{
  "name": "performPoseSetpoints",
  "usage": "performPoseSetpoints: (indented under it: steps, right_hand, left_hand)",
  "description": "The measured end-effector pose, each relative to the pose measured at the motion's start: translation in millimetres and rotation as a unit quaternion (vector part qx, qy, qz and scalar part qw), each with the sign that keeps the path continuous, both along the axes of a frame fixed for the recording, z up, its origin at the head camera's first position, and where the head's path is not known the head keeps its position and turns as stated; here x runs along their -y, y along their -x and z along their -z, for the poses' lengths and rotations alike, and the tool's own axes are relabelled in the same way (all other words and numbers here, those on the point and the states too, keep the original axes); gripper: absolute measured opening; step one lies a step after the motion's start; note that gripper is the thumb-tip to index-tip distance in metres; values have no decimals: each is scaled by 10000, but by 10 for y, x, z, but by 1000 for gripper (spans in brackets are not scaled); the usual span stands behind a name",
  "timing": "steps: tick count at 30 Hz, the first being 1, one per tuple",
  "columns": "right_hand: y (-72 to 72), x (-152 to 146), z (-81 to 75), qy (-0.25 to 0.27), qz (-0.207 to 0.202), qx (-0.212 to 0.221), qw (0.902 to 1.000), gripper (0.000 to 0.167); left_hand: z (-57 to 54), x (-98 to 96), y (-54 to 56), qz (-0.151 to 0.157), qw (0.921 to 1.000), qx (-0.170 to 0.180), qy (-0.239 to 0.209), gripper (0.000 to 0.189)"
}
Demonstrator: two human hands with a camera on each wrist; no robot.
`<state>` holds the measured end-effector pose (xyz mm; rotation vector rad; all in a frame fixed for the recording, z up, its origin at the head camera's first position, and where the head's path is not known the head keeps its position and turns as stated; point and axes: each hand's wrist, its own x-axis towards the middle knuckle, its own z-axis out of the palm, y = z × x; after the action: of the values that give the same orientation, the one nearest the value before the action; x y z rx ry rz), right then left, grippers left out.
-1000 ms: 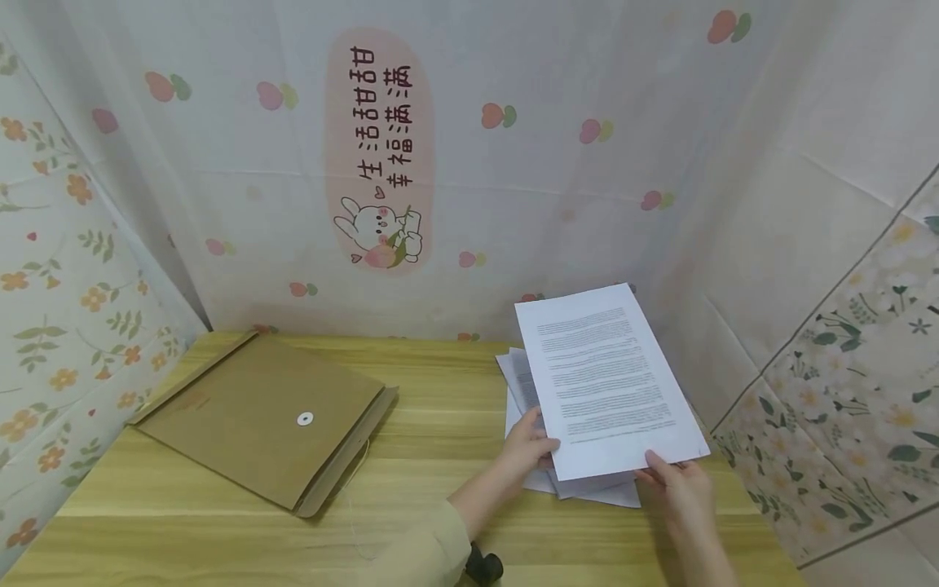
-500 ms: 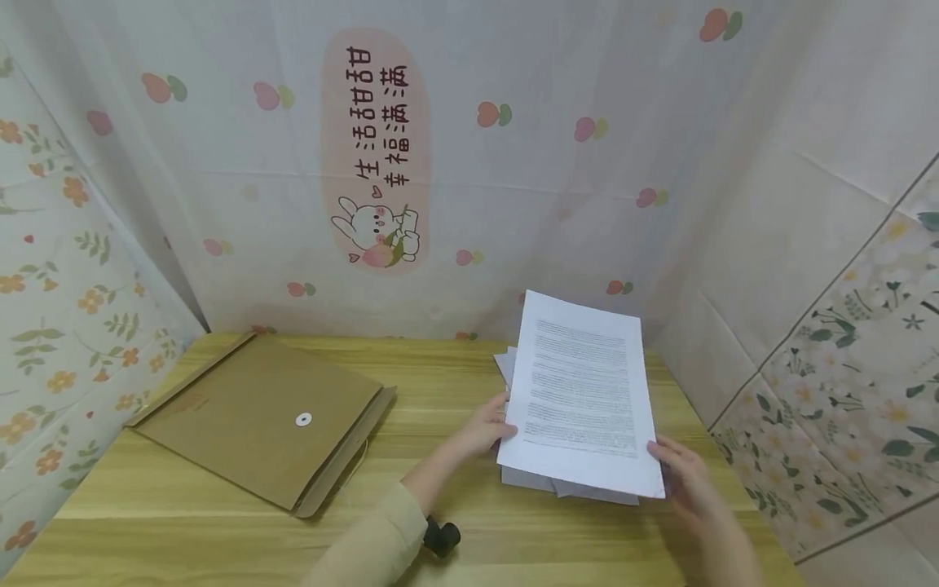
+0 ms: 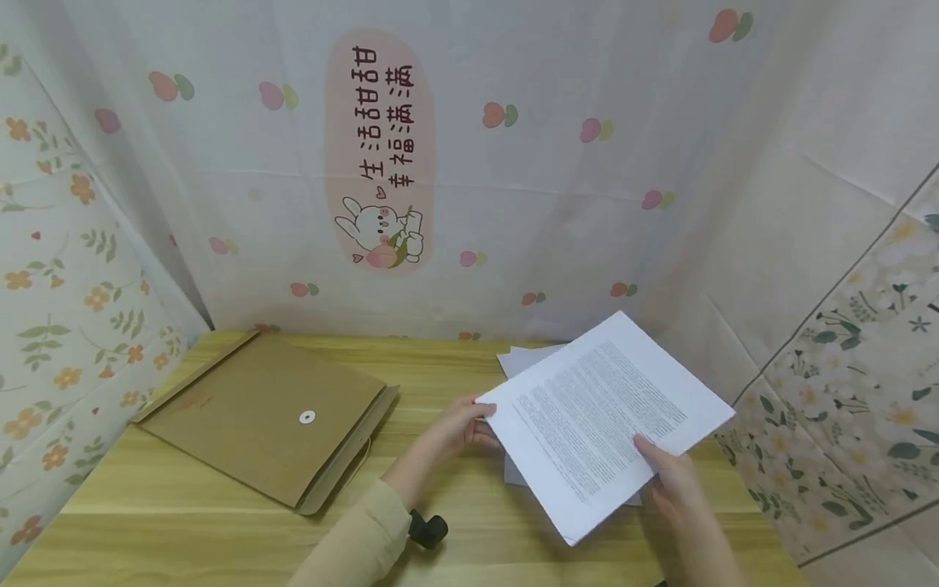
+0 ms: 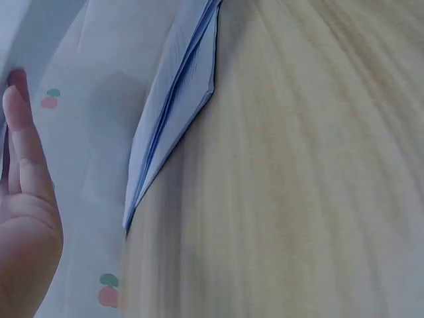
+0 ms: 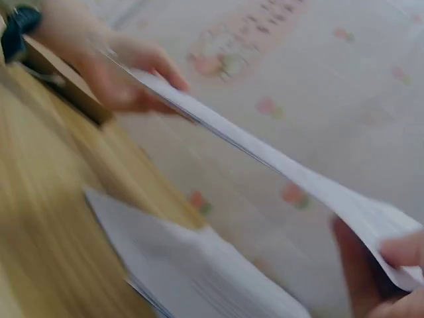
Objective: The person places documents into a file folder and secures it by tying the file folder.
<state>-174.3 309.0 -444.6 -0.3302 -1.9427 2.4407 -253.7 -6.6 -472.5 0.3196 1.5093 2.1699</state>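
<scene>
A thin sheaf of printed paper (image 3: 601, 424) is held up at a slant by both hands, above the table. At its left corner my left hand (image 3: 464, 422) pinches it, thumb on top and fingers beneath. My right hand (image 3: 671, 481) grips the lower right edge, its thumb lying over the printed side. Below, a pile of other papers (image 3: 522, 359) lies on the table, mostly covered by the raised sheaf in the head view. In the right wrist view the sheaf shows edge-on between the hands, with the pile (image 5: 192, 265) beneath it.
On the left of the wood-grain table (image 3: 242, 538) lies a brown document envelope (image 3: 264, 416) with a white button and a string, its flap edge facing right. A patterned cloth (image 3: 469, 163) hangs behind the table. A black wrist device (image 3: 428, 530) sits at the left wrist.
The sheaf has turned from near upright to a diagonal slant, its lower corner now nearer the front. My left hand has shifted left, still pinching the paper. The envelope stays in place.
</scene>
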Motion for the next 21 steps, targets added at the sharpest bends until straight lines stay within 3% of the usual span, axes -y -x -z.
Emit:
performPoseSetpoints:
  steps: [3,6,7,10,13,17,21]
  right_hand:
    - [-21,215,-16,586,689,93,9959,32]
    - [-45,440,-22,858,1024,-44,9910,40]
    - [-65,508,-24,909,1041,-118,9903,41]
    - [-114,664,-20,950,894,-365,9908,41]
    - [-139,699,-16,1120,740,-549,9894,39]
    - [-135,528,-2,1221,589,-734,9881,31]
    - [-140,255,24,1180,315,-473,9914,18]
  left_hand:
    - [13,1,-16,-22,9995,195,-257,36]
    - [14,-13,-71,107,9999,21,61,37]
    - [11,-19,-96,164,9993,-188,263,36]
    - [-5,-13,-171,173,9927,-837,849,36]
    - [-20,72,-214,137,9875,-1149,1073,38]
    - [-61,322,-228,299,9906,-952,935,40]
    - [-127,627,-235,647,9883,-942,1014,39]
